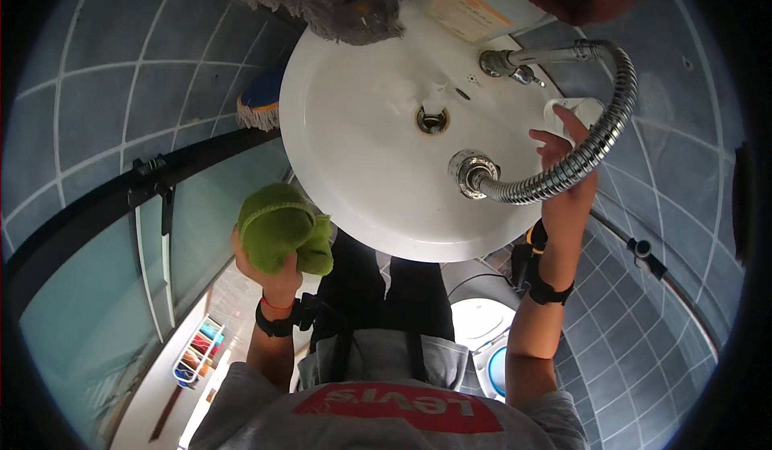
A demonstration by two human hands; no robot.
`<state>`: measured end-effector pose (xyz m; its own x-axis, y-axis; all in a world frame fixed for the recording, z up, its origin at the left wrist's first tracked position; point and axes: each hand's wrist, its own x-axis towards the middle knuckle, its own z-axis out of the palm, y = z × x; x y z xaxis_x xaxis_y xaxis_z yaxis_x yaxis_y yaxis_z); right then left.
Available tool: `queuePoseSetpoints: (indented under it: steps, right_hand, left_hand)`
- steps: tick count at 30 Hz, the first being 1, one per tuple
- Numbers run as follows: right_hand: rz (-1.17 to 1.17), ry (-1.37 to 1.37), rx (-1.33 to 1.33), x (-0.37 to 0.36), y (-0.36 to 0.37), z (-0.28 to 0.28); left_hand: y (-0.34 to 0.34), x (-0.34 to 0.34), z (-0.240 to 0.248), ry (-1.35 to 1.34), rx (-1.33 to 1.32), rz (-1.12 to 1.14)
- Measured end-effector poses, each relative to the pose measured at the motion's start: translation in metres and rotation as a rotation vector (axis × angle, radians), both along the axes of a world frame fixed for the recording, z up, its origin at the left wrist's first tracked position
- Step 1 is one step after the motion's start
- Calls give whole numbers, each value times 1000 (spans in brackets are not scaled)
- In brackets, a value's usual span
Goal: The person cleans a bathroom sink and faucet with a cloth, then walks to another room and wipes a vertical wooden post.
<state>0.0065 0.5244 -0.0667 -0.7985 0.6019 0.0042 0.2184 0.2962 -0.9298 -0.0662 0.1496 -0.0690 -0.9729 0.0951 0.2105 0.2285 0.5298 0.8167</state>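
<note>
"where's the cloth, from your end?"

"i see the green cloth (277, 226) bunched in the left hand (267, 276), just beside the near left edge of the white basin (354, 144). the fingers are curled around its lower folds, pinching them."

"how would it handle?"

"i judge it light, limp and plush, with nothing to break. i can't tell if it's wet; soaked, it'd be heavier. i'd take it by the gathered middle, since the loose fold on the right would probably flop."

"and the other hand?"

"the right hand (558, 156) has its fingers spread, partly behind the metal hose (626, 88), at the white dish-like piece (591, 110). i can't tell if they touch. that looks hard and smooth, likely slippery wet; i'd grip its rim."
</note>
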Motion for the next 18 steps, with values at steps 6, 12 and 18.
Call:
queuePoseSetpoints:
  steps: [6,12,18]
  right_hand:
    - [123,-86,262,-37,-2,-6]
    - [96,-168,472,-44,-5,-13]
    - [110,-190,505,-37,-7,-15]
  left_hand:
    - [23,3,3,-38,83,10]
    - [17,0,-20,-1,141,46]
    - [27,-11,-23,45,92,-32]
